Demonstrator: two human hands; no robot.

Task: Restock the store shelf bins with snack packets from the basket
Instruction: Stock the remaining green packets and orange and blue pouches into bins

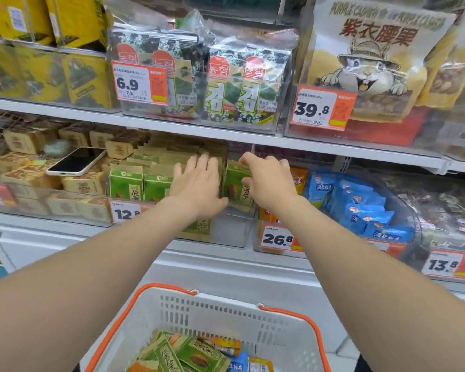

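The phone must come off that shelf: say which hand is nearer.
Left. The left hand lies flat on the green packets right of the phone; the right hand, farther right, pinches one green packet.

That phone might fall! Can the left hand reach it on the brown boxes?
Probably yes. The left hand is flat and holds nothing, and the phone lies uncovered on the boxes just to its left.
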